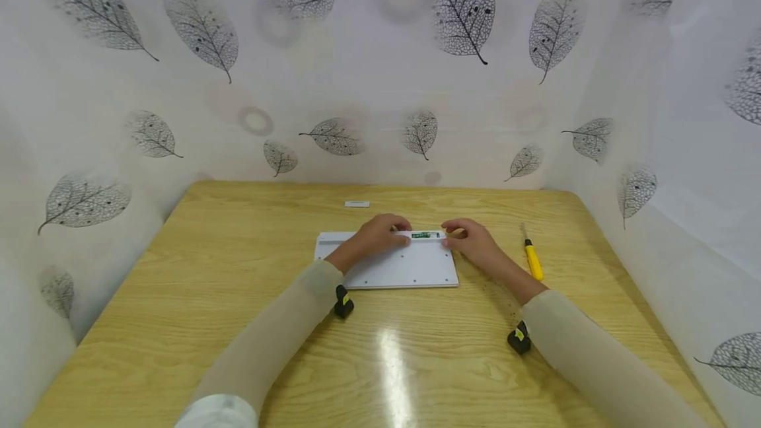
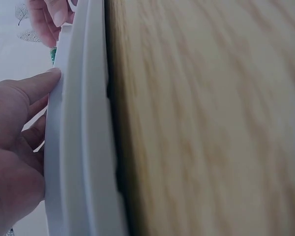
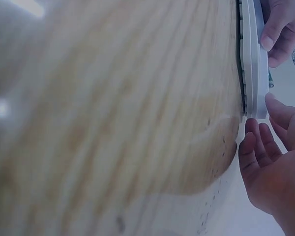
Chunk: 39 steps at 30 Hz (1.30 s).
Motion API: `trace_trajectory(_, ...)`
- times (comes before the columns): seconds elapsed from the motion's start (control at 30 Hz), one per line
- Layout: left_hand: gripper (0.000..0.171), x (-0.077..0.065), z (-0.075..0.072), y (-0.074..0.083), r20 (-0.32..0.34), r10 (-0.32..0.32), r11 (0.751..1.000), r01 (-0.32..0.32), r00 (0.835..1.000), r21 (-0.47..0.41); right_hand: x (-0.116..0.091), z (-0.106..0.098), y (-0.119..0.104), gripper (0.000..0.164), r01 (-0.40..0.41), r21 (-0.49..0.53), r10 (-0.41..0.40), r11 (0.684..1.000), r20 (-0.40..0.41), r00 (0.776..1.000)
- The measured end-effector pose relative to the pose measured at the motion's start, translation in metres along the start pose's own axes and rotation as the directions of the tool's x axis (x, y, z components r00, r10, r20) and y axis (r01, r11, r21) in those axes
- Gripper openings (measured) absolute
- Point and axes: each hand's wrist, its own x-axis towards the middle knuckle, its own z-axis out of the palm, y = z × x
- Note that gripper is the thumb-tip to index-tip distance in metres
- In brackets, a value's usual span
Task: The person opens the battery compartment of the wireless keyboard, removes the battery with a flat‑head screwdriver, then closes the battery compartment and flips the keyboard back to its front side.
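Note:
A white keyboard (image 1: 410,269) lies face down on the wooden table, small screws dotting its back. Along its far edge runs a raised bar, where a green circuit board (image 1: 421,235) shows in an opening. My left hand (image 1: 380,233) grips this bar left of the opening, thumb on the near side and fingers over the far side. At the bar's right end, my right hand (image 1: 472,242) has its thumb and curled fingers around the corner. In the right wrist view the right thumb (image 3: 280,110) touches the keyboard's edge (image 3: 258,98), with fingertips close below.
A yellow-handled screwdriver (image 1: 534,261) lies to the right, its shaft pointing away. Behind the keyboard is a small white strip (image 1: 357,204). Leaf-patterned white sheets (image 1: 368,84) enclose the table (image 1: 238,249) at the back and sides.

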Motion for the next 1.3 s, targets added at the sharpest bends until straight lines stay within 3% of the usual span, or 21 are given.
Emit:
trace_trajectory(0.47, 0.024, 0.000, 0.000, 0.000, -0.001, -0.010, 1.000, 0.010, 1.000, -0.003, 0.011, 0.006, -0.003, 0.036, 0.000, -0.073, 0.001, 0.997, 0.015, 1.000)
trace_trajectory(0.73, 0.028, 0.002, 0.002, 0.000, -0.004, -0.007, 1.000, 0.007, 1.000, -0.003, 0.015, 0.005, 0.003, 0.033, 0.016, -0.047, -0.014, 0.999, 0.038, 0.999)
trace_trajectory(1.0, 0.024, 0.006, 0.005, 0.002, -0.034, 0.025, 0.997, -0.028, 0.999, -0.072, 0.015, 0.004, 0.004, 0.033, 0.016, -0.034, -0.014, 0.999, 0.058, 0.998)
trace_trajectory(1.3, 0.020, 0.013, 0.010, 0.007, -0.016, 0.072, 0.996, -0.073, 0.997, -0.057, 0.014, 0.004, 0.002, 0.033, 0.053, -0.059, -0.050, 0.997, 0.057, 0.997)
